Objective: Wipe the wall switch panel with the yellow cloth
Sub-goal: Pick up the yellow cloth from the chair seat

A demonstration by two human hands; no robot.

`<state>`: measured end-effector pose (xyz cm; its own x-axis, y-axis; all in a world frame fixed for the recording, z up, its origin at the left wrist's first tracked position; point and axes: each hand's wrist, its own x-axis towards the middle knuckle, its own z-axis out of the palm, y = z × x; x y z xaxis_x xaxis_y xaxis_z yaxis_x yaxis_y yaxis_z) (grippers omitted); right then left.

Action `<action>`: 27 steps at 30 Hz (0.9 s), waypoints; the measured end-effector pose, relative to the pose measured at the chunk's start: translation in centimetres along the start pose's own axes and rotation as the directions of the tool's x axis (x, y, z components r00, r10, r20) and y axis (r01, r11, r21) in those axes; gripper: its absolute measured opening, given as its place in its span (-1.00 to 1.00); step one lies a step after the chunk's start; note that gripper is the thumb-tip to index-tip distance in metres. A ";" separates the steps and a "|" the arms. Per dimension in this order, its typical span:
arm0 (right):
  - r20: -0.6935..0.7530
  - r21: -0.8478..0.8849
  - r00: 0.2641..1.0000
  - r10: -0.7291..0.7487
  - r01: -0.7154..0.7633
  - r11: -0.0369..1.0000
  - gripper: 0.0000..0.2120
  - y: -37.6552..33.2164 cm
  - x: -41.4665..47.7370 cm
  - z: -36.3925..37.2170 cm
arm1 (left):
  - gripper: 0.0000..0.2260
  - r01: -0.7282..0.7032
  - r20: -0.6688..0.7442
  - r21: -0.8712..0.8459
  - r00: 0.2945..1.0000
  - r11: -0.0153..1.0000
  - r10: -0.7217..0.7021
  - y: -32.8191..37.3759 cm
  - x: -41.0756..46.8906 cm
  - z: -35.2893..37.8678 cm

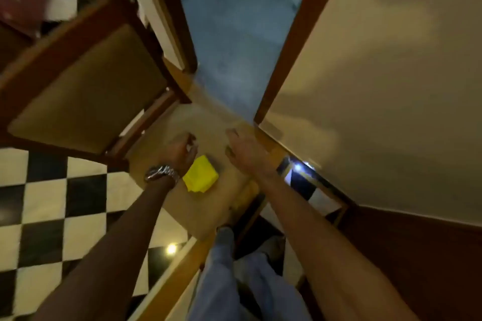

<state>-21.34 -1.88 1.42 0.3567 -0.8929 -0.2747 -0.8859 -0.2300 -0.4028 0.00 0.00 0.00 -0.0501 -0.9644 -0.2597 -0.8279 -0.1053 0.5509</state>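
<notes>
A folded yellow cloth lies on the padded seat of a wooden chair below me. My left hand, with a metal watch on its wrist, hovers just left of and above the cloth with fingers loosely curled and nothing in them. To the right of the cloth, my right hand reaches forward with fingers spread, also holding nothing. Neither hand touches the cloth. No wall switch panel shows in the view. The picture is blurred by motion.
A second padded wooden chair stands at the left. The floor is black and white checked tile. A cream wall rises at the right beside a wood-framed doorway. My legs in blue trousers are below.
</notes>
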 end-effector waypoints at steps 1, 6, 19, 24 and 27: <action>0.085 0.026 0.996 0.026 -0.028 0.999 -0.56 -0.3 0.9 3.5 | -0.82 0.065 0.049 -0.009 0.997 0.998 -0.065 -3.1 0.3 2.0; 0.284 0.168 0.940 0.186 -0.240 0.956 -0.46 -1.1 3.9 17.6 | -0.55 0.199 0.291 0.123 0.929 0.972 -0.227 -13.5 0.9 11.2; 0.313 0.311 0.908 0.280 -0.376 0.873 -0.48 3.1 4.7 15.1 | -0.32 0.194 0.575 0.086 0.792 0.977 -0.207 -8.8 6.3 11.8; 0.184 0.431 0.960 0.213 -0.273 0.860 -0.60 7.5 -2.3 3.9 | -0.58 -0.180 0.644 0.085 0.760 0.980 0.084 4.9 8.6 7.5; 0.061 0.380 0.963 0.264 -0.267 0.885 -0.43 11.0 -8.0 -3.8 | -0.60 -0.477 0.675 0.114 0.681 0.872 0.284 15.7 8.9 6.1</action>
<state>-35.10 1.27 2.52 0.1275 -0.8967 -0.4238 -0.7669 0.1818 -0.6155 -16.82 -8.79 1.48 -0.6465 -0.5226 -0.5559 -0.7614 0.3958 0.5134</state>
